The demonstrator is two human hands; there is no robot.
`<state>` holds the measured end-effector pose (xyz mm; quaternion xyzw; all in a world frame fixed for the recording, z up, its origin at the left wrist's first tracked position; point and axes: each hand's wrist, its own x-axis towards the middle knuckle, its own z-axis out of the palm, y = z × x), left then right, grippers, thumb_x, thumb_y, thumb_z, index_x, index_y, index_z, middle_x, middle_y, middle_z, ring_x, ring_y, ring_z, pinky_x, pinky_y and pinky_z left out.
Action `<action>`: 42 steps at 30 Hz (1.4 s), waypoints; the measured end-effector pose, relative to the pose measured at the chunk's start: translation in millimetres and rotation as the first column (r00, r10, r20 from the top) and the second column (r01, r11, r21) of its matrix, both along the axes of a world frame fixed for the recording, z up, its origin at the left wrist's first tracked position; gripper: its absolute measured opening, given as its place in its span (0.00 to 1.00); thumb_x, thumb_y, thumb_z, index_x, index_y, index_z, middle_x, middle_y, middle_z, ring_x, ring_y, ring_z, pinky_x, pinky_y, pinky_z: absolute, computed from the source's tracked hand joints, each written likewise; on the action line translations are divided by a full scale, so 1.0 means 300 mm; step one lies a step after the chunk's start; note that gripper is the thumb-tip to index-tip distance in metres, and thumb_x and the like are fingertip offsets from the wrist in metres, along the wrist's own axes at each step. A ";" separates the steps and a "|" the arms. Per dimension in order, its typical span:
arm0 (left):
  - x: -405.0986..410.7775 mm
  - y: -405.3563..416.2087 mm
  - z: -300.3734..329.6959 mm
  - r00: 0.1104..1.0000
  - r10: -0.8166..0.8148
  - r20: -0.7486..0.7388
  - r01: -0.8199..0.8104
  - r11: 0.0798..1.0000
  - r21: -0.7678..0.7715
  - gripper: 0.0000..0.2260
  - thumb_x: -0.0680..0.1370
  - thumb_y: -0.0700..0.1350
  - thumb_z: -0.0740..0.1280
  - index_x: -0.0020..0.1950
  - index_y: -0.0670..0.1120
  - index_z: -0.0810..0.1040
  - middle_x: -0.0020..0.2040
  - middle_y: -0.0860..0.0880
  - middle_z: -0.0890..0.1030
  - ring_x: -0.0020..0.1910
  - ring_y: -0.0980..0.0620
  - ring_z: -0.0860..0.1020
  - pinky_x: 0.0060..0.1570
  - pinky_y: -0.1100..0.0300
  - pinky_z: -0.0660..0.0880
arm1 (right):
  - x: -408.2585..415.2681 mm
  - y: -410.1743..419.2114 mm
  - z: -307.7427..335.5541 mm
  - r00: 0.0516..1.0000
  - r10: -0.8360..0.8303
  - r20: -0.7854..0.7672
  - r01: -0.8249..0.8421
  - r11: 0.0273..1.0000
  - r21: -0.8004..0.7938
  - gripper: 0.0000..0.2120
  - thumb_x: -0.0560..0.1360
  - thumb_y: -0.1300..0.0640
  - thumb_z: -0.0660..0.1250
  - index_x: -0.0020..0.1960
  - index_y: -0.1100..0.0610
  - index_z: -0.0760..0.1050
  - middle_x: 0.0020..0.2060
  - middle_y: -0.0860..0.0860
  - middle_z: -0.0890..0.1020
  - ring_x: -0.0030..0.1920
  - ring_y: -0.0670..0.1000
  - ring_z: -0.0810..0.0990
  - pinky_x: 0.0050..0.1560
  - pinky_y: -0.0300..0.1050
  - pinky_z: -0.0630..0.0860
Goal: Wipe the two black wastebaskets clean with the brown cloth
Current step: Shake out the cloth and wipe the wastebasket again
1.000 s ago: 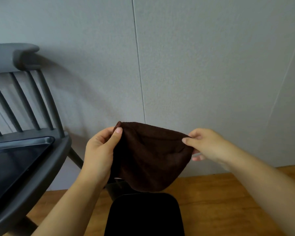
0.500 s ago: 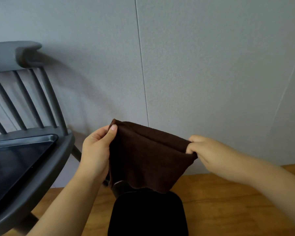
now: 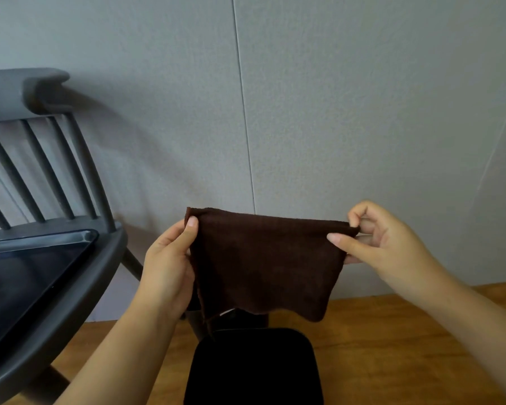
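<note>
I hold the brown cloth [image 3: 263, 258] spread out in the air in front of the grey wall. My left hand [image 3: 167, 264] pinches its upper left corner between thumb and fingers. My right hand [image 3: 383, 238] pinches the upper right corner. Directly below the cloth stands a black wastebasket [image 3: 253, 366] on the wooden floor, its top facing me. Behind it, partly hidden by the hanging cloth, a second dark object [image 3: 237, 318] shows only as a sliver.
A grey spindle-back chair [image 3: 50, 258] stands at the left, with a dark tray [image 3: 27, 267] lying on its seat. The wooden floor [image 3: 392, 346] runs to the right of the basket. A grey panelled wall [image 3: 333, 112] is close behind.
My hands have drawn apart and the cloth is now stretched wider and flatter between them. My right hand has shifted its hold to a fingertip pinch on the corner.
</note>
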<state>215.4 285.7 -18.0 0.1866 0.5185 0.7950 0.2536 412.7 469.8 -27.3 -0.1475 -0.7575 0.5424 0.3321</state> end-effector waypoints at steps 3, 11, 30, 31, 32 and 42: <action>-0.003 -0.003 -0.016 0.999 0.017 -0.030 -0.017 1.000 -0.012 0.10 0.81 0.43 0.61 0.53 0.42 0.81 0.48 0.47 0.85 0.47 0.52 0.84 0.38 0.65 0.80 | -0.005 0.000 0.003 0.997 -0.072 0.033 0.071 0.997 0.029 0.12 0.74 0.63 0.69 0.40 0.59 0.65 0.39 0.53 0.85 0.42 0.53 0.86 0.43 0.50 0.83; 0.002 0.002 -0.029 0.986 0.045 -0.161 -0.074 0.982 -0.175 0.14 0.79 0.38 0.63 0.61 0.53 0.76 0.42 0.50 0.86 0.45 0.53 0.84 0.46 0.57 0.81 | -0.003 0.013 -0.016 0.968 -0.111 0.225 0.171 0.948 -0.267 0.09 0.75 0.58 0.70 0.55 0.56 0.80 0.46 0.50 0.87 0.45 0.46 0.86 0.42 0.37 0.81; 0.237 0.099 -0.078 0.845 -0.010 -0.534 -0.144 0.958 -0.246 0.12 0.75 0.49 0.71 0.57 0.55 0.74 0.48 0.55 0.81 0.43 0.60 0.83 0.40 0.65 0.79 | -0.150 -0.250 -0.031 0.983 -0.161 0.085 0.176 0.955 -0.238 0.07 0.80 0.55 0.62 0.52 0.55 0.78 0.47 0.53 0.82 0.44 0.48 0.84 0.40 0.39 0.82; 0.234 0.094 -0.075 0.846 -0.024 -0.533 -0.133 0.958 -0.254 0.16 0.73 0.51 0.72 0.59 0.55 0.74 0.49 0.56 0.81 0.44 0.59 0.83 0.40 0.65 0.79 | -0.142 -0.244 -0.030 0.995 -0.085 0.059 0.098 0.955 -0.279 0.11 0.82 0.57 0.58 0.52 0.56 0.79 0.46 0.53 0.83 0.46 0.48 0.84 0.42 0.38 0.81; 0.229 0.088 -0.073 0.841 -0.029 -0.540 -0.134 0.956 -0.259 0.18 0.72 0.50 0.73 0.60 0.55 0.74 0.50 0.55 0.81 0.45 0.58 0.83 0.42 0.63 0.80 | -0.132 -0.242 -0.019 0.999 0.005 0.038 0.008 0.945 -0.327 0.14 0.83 0.59 0.55 0.53 0.55 0.79 0.46 0.52 0.84 0.47 0.48 0.84 0.44 0.38 0.81; 0.188 0.054 -0.039 0.953 -0.251 -0.168 0.249 0.968 -0.036 0.16 0.78 0.33 0.63 0.63 0.47 0.75 0.51 0.43 0.81 0.47 0.48 0.83 0.48 0.53 0.82 | -0.036 -0.132 -0.193 0.917 0.140 0.374 0.010 0.928 -0.373 0.42 0.64 0.21 0.59 0.71 0.43 0.69 0.67 0.41 0.75 0.68 0.45 0.72 0.70 0.51 0.68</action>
